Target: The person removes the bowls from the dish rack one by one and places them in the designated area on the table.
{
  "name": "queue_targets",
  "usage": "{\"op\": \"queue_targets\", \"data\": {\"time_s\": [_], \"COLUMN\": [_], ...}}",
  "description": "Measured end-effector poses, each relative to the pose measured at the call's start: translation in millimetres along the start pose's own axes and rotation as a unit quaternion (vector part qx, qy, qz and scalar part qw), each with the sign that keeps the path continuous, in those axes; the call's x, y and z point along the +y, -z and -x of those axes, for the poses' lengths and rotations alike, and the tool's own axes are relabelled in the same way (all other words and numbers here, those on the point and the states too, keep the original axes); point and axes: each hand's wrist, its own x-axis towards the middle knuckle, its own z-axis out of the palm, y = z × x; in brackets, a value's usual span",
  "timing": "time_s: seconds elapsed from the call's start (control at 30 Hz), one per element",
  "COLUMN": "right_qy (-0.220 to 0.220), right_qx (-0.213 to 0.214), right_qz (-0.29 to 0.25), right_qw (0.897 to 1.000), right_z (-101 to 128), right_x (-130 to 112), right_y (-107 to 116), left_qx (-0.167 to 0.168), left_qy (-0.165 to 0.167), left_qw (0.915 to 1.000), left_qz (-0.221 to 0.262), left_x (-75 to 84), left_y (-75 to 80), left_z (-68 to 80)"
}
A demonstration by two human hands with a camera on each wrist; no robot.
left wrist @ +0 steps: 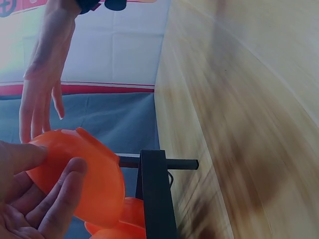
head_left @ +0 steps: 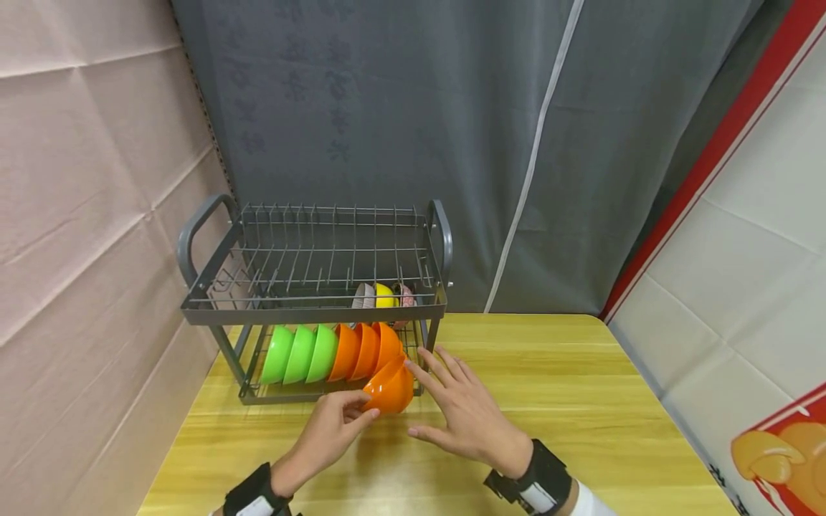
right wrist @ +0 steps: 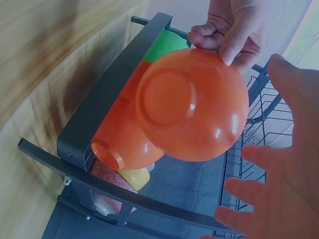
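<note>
Left hand (head_left: 332, 423): fingers grasp orange bowl (head_left: 389, 389), at the rack's (head_left: 310, 309) lower front. Right hand (head_left: 467, 416): fingers spread, released, apparently just beside it. Racked: three green (head_left: 300, 353), three orange bowls (head_left: 366, 350). This bowl not seated.

The rack (head_left: 314, 308) stands on the desk (head_left: 581, 401) at its far left corner, with a curtain (head_left: 413, 129) behind it and a wall (head_left: 84, 215) to its left. In the lower shelf of the rack a row of bowls (head_left: 332, 352) stands on edge, and some more dishes (head_left: 385, 295) lie behind them at the right end. Just before the right end of the row one bowl (head_left: 389, 390) is between the left hand (head_left: 332, 426) and the right hand (head_left: 464, 416), above the desk.
</note>
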Motion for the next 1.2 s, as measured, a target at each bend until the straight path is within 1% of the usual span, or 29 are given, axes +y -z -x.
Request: {"op": "queue_targets", "data": {"time_s": [0.07, 0.2, 0.33, 0.6, 0.73, 0.83, 0.93, 1.1, 1.2], "right_qy": [0.004, 0.009, 0.016, 0.051, 0.070, 0.088, 0.109, 0.148, 0.164], "right_qx": [0.001, -0.001, -0.009, -0.023, -0.033, -0.043, -0.049, -0.049, -0.056], "right_qz": [-0.005, -0.015, -0.017, -0.014, 0.000, 0.008, 0.017, 0.034, 0.039], "right_qw": [1.000, 1.000, 1.000, 0.998, 0.997, 0.995, 0.993, 0.987, 0.984], "right_z": [-1, -4, -7, -14, -16, -18, -20, -24, -25], "right_x": [-1, -3, -5, -11, -15, -18, -22, -27, -31], "right_y": [0, 1, 1, -4, -7, -8, -9, -11, -14], "left_qx": [0.002, 0.007, 0.005, 0.011, 0.017, 0.016, 0.012, 0.012, 0.011], "left_qy": [-0.012, -0.038, -0.049, -0.079, -0.095, -0.102, -0.101, -0.107, -0.111], "left_qw": [0.9995, 0.9971, 0.9940, 0.9843, 0.9783, 0.9741, 0.9719, 0.9660, 0.9637], "left_qz": [-0.027, -0.066, -0.098, -0.157, -0.183, -0.201, -0.212, -0.235, -0.243], "left_x": [0.0, -0.1, 1.2, 1.6, -0.6, -2.1, -3.2, -5.8, -7.0], "left_y": [1.0, 4.2, 7.8, 13.7, 15.0, 17.5, 20.7, 25.0, 27.9], "left_z": [2.3, 7.1, 10.2, 15.0, 17.7, 20.7, 24.2, 28.7, 30.1]}}
